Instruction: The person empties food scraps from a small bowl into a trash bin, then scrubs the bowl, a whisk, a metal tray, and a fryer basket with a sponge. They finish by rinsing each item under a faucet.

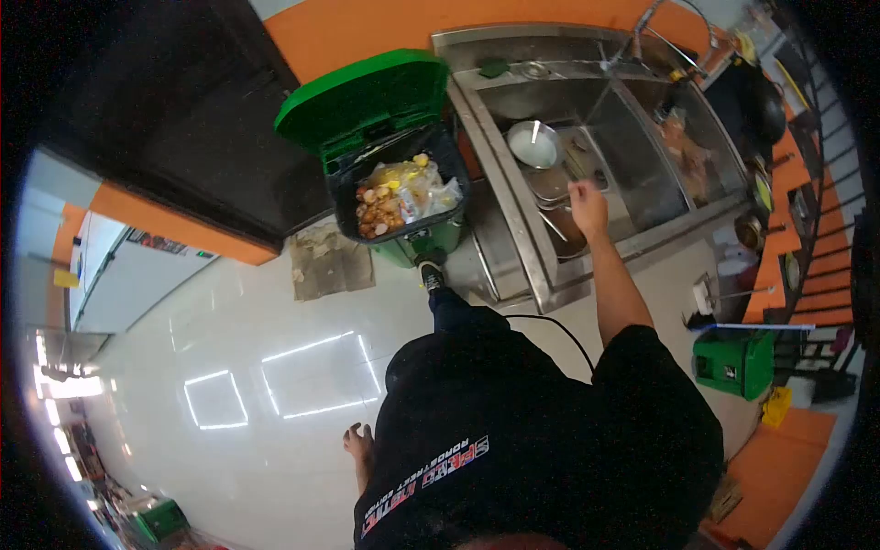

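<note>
My right hand (587,200) is over the near edge of the left basin of a steel double sink (642,137). Its fingers are curled together, and what they may hold is too small to make out. Just beyond it in the basin lie a round metal bowl (535,145) and metal trays (561,229). My left hand (358,440) hangs low at my side above the tiled floor, its fingers apart and nothing in them. Left of the sink stands a green bin (417,246), lid raised, filled with food waste and plastic (406,195).
A flattened cardboard piece (332,266) lies on the floor beside the bin, near my shoe (431,276). A dark hose (559,325) runs beside me. Another green bin (733,362) stands at the right. Pans (761,110) are beyond the sink.
</note>
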`<state>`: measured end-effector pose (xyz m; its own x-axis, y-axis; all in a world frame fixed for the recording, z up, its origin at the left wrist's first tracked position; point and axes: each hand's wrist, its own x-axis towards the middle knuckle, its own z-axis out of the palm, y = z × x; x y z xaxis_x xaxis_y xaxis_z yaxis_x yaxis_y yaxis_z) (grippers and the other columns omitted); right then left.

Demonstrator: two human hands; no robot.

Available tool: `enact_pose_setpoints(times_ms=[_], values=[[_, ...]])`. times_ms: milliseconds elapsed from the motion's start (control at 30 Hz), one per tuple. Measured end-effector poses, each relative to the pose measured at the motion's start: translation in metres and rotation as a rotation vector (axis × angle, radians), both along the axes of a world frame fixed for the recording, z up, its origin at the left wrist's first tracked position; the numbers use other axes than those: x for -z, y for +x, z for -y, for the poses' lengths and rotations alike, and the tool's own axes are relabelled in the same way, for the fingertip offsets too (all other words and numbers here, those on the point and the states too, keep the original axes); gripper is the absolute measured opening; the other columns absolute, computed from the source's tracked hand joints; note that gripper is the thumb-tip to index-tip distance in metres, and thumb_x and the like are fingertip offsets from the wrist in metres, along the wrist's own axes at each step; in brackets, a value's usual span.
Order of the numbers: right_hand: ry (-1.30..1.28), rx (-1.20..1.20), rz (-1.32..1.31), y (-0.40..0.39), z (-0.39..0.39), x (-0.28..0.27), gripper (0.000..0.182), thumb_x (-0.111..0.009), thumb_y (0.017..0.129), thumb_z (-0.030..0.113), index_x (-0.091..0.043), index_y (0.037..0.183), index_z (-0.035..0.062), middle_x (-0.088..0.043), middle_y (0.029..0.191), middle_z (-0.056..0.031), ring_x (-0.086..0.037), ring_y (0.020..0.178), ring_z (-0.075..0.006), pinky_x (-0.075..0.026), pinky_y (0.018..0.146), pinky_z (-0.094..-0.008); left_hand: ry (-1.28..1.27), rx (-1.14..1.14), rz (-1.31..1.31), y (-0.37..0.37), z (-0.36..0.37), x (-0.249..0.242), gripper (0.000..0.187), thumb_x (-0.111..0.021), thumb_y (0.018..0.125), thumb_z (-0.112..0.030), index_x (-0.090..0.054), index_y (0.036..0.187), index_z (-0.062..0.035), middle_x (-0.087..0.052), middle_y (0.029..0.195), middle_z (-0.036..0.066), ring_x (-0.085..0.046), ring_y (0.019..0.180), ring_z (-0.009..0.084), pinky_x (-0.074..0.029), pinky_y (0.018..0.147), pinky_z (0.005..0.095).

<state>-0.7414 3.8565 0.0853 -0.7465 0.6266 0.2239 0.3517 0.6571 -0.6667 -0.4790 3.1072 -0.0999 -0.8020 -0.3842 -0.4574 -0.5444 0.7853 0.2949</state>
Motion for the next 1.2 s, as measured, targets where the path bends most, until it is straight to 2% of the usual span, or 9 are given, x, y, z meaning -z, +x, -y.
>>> enact_pose_setpoints(times_ms=[233,433,633,767,833,900,967,1033,1200], values=[[0.425,-0.156,0.146,0.126,0.005,0.005,0.018,-0.063,0.087,0.023,-0.066,0.085,0.0056,-0.061,0.089,-0.0181,-0.057,0.089,-0.0384,-0.046,0.078,-0.0473,0.072,0.29,-0.107,-0.084,-0.095,-0.061,0.035,-0.064,0.088,-0.033,-0.061,0.117,-0.0132,-0.049,0.131,0.024,-0.037,0.13,0.0398,-0.027,0.108,0.0527],[0.33,-0.178,-0.006,0.125,-0.001,0.003,0.016,-0.062,0.087,0.021,-0.061,0.086,0.0052,-0.057,0.09,-0.016,-0.055,0.092,-0.0353,-0.044,0.08,-0.0475,0.19,0.417,-0.226,-0.141,-0.211,-0.107,0.032,-0.062,0.089,-0.023,-0.061,0.118,-0.0111,-0.049,0.133,0.022,-0.04,0.128,0.0404,-0.028,0.108,0.0528],[-0.103,-0.348,-0.287,0.141,-0.029,0.012,0.017,-0.066,0.087,0.019,-0.058,0.083,0.0045,-0.057,0.082,-0.0131,-0.057,0.078,-0.0318,-0.046,0.07,-0.0419,0.555,0.496,-0.412,-0.173,-0.393,-0.151,0.031,-0.059,0.093,-0.015,-0.059,0.12,-0.001,-0.055,0.129,0.02,-0.047,0.124,0.0351,-0.034,0.107,0.0431],[-0.266,-0.377,-0.254,0.216,-0.102,-0.03,0.02,-0.067,0.089,0.021,-0.058,0.084,0.0031,-0.057,0.081,-0.0124,-0.059,0.077,-0.0261,-0.047,0.07,-0.0371,0.957,0.064,-0.347,-0.187,-0.517,-0.123,0.054,-0.052,0.1,-0.024,-0.034,0.143,0.0027,-0.042,0.144,0.021,-0.039,0.132,0.0303,-0.027,0.113,0.0385],[-0.405,-0.343,-0.208,0.276,-0.163,-0.049,0.017,-0.066,0.089,0.019,-0.06,0.088,0.0032,-0.059,0.083,-0.0111,-0.06,0.079,-0.022,-0.048,0.071,-0.0352,1.008,0.153,-0.461,-0.174,-0.576,-0.127,0.06,-0.052,0.099,-0.028,-0.03,0.145,0.0043,-0.042,0.143,0.024,-0.039,0.133,0.0331,-0.026,0.113,0.0376],[-0.403,-0.108,-0.214,0.339,-0.229,-0.025,0.012,-0.063,0.09,0.014,-0.06,0.094,0.0035,-0.061,0.086,-0.0099,-0.061,0.082,-0.0187,-0.05,0.072,-0.0331,0.125,0.323,-0.545,-0.174,-0.595,-0.114,0.074,-0.055,0.095,-0.037,-0.023,0.148,0.0042,-0.041,0.141,0.03,-0.04,0.131,0.0423,-0.033,0.109,0.0437],[-0.516,0.231,-0.263,0.396,-0.288,-0.003,0.011,-0.061,0.091,0.011,-0.058,0.099,0.0035,-0.063,0.091,-0.0089,-0.062,0.082,-0.0173,-0.051,0.073,-0.0313,-0.074,0.328,-0.522,-0.159,-0.621,-0.144,0.075,-0.052,0.096,-0.043,-0.022,0.148,0.0035,-0.04,0.142,0.03,-0.039,0.13,0.0439,-0.036,0.106,0.0477],[-0.322,0.371,-0.246,0.441,-0.354,0.023,0.018,-0.06,0.091,0.01,-0.055,0.108,0.0044,-0.064,0.094,-0.0079,-0.063,0.081,-0.0169,-0.051,0.072,-0.0288,-0.171,0.344,-0.598,-0.165,-0.618,-0.128,0.075,-0.048,0.097,-0.047,-0.023,0.148,0.0021,-0.039,0.143,0.029,-0.041,0.13,0.0427,-0.036,0.107,0.0479],[-0.833,0.591,-0.409,0.447,-0.491,0.026,0.026,-0.057,0.095,0.022,-0.047,0.116,0.0111,-0.061,0.091,-0.0052,-0.061,0.067,-0.0179,-0.05,0.058,-0.031,-0.205,0.276,-0.49,-0.162,-0.639,-0.151,0.073,-0.043,0.097,-0.05,-0.021,0.151,-0.0056,-0.036,0.15,0.021,-0.041,0.131,0.0435,-0.034,0.108,0.049]])
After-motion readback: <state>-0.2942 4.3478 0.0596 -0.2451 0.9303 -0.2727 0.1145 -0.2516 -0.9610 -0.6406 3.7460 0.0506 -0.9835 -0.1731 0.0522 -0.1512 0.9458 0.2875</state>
